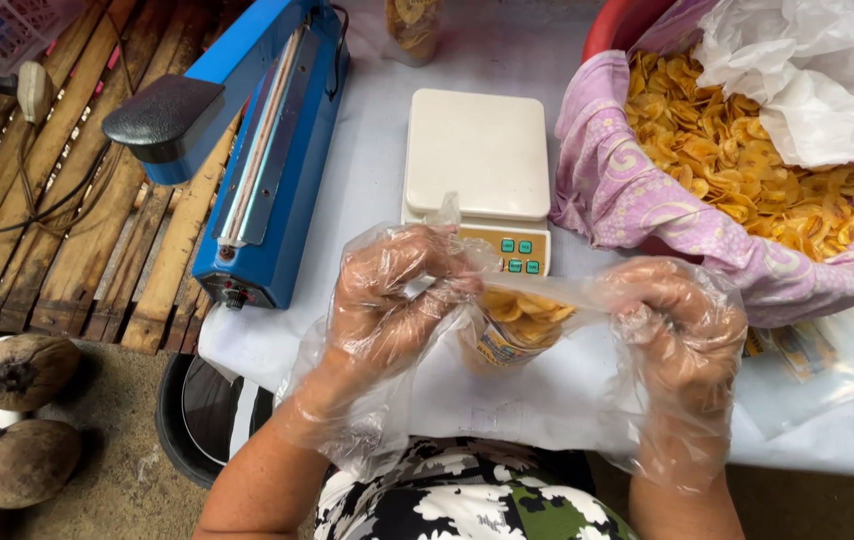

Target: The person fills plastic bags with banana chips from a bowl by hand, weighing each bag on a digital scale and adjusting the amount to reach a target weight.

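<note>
Two hands (527, 320) — chip-filled clear bag (517, 325) between.

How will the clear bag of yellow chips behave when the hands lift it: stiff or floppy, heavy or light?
The clear bag of chips is probably floppy: its thin film crumples between the left hand and right hand. It likely feels light, being small. The thin chips probably break if squeezed.

Right of the white scale (477, 150), the red basin (615, 22) of chips runs off the frame's top and right edges; the jar (413, 25) behind the scale is cut off at its top; the bag's (517, 325) lower part hides behind the gloved hands.
</note>
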